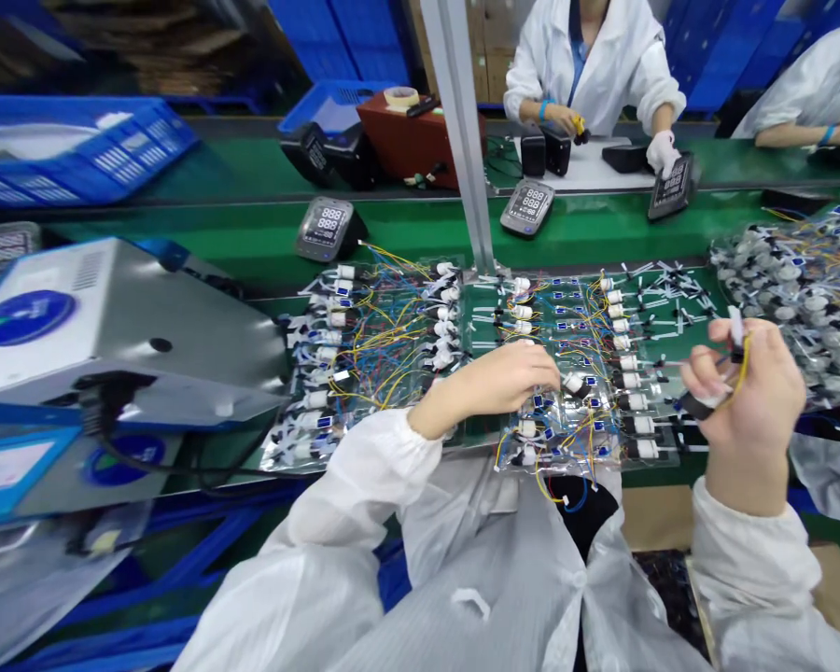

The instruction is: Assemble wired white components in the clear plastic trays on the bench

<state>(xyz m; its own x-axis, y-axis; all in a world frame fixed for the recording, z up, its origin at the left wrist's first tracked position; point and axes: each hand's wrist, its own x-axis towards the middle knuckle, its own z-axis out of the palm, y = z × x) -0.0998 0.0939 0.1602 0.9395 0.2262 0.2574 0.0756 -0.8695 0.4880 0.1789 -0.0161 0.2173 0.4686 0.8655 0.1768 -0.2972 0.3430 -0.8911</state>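
Inspection at the surface: my right grip (749, 401) is closed in a firm pinch on a small wired connector (736, 347), white and black, with a yellow lead (743, 378) running down past my fingers. It is held up, clear of the work. My left grip (490, 383) sits low and half curled, its fingertips (550, 373) at a white fitting (572, 381) on a clear plastic sheet of wired harnesses (588, 420) – my fingers hide the contact, so I cannot tell whether that fitting is actually held. The step in hand, as I judge it, is handling single wired parts among these rows, and the held lead calls for a steady pinch that keeps it clear of the neighbouring wires. A second harness sheet (364, 373) lies to the left on the green surface (406, 233), and a loose heap of harnesses (791, 289) sits to the right. Beyond an upright aluminium post (458, 121), blood pressure monitors (527, 207) stand along the line, and a co-worker's gloved hand (664, 154) rests on another monitor (672, 187).
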